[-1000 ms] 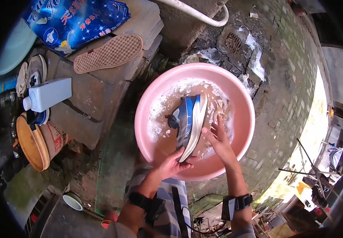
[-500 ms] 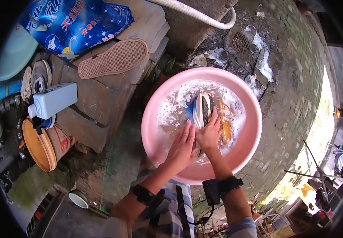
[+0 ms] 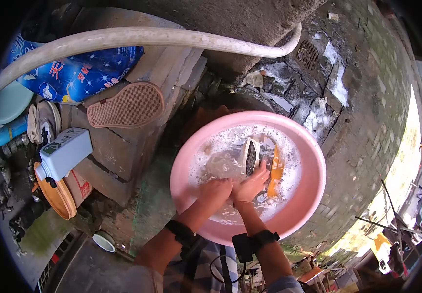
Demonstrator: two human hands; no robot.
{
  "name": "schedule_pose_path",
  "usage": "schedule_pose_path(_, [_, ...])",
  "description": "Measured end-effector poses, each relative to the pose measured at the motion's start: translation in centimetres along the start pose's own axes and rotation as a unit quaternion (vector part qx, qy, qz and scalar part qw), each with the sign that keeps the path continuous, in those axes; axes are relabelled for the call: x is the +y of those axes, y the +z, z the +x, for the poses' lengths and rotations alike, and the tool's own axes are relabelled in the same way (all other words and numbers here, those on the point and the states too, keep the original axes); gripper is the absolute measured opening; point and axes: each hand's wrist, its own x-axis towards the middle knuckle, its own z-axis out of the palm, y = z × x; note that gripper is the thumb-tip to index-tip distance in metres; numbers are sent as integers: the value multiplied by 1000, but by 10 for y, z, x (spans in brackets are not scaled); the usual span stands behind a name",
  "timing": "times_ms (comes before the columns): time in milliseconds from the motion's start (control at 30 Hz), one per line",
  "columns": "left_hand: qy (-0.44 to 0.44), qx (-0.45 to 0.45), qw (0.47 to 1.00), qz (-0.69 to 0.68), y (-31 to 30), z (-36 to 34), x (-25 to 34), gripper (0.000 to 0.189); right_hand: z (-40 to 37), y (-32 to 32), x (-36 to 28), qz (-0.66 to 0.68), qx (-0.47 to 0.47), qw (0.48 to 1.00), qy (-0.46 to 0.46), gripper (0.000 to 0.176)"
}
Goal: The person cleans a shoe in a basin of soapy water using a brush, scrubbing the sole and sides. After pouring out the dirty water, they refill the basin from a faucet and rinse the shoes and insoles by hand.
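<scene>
A pink basin point(image 3: 313, 195) holds cloudy, soapy water. In it a shoe point(image 3: 251, 156) lies partly under the water, its opening showing. My right hand point(image 3: 252, 183) is closed on the near end of this shoe, fingers along its right side. Just left of it, my left hand point(image 3: 216, 193) has its fingers curled together at the water, close to my right hand; what it holds, if anything, is hidden. An orange-yellow object point(image 3: 275, 172) stands in the suds right of the shoe.
On the stone ledge at left lie a patterned shoe sole point(image 3: 126, 105), a blue detergent bag point(image 3: 81, 73), a light-blue bottle point(image 3: 67, 151) and a grey shoe point(image 3: 49, 121). A white pipe point(image 3: 172, 37) crosses above. A drain grate point(image 3: 307, 53) is at upper right.
The view has shifted, so the basin appears lower and more of the pipe shows. My left hand has gone from flat, spread fingers to curled ones, and the shoe sits lower in the water.
</scene>
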Motion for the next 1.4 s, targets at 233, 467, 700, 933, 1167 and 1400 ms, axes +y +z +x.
schedule_pose_path(233, [-43, 76, 996, -8, 22, 7, 4, 53, 2, 9, 2, 31, 30, 999, -6, 93])
schedule_pose_path(467, [89, 311, 934, -151, 13, -37, 16, 88, -8, -30, 10, 146, 74, 981, -100, 89])
schedule_pose_path(700, [101, 328, 869, -357, 29, -83, 12, 78, -35, -115, -6, 101, 100, 976, -164, 92])
schedule_pose_path(933, [90, 343, 845, -400, 47, -95, 4, 58, -50, -169, -37, -24, 131, 962, -238, 94])
schedule_pose_path(1167, [110, 180, 723, -658, 3, -103, 18, 42, -66, -191, -70, -86, 155, 960, -217, 94])
schedule_pose_path(1400, [195, 84, 658, -723, -64, -106, 44, 60, -75, -186, -87, -108, 144, 957, -228, 91])
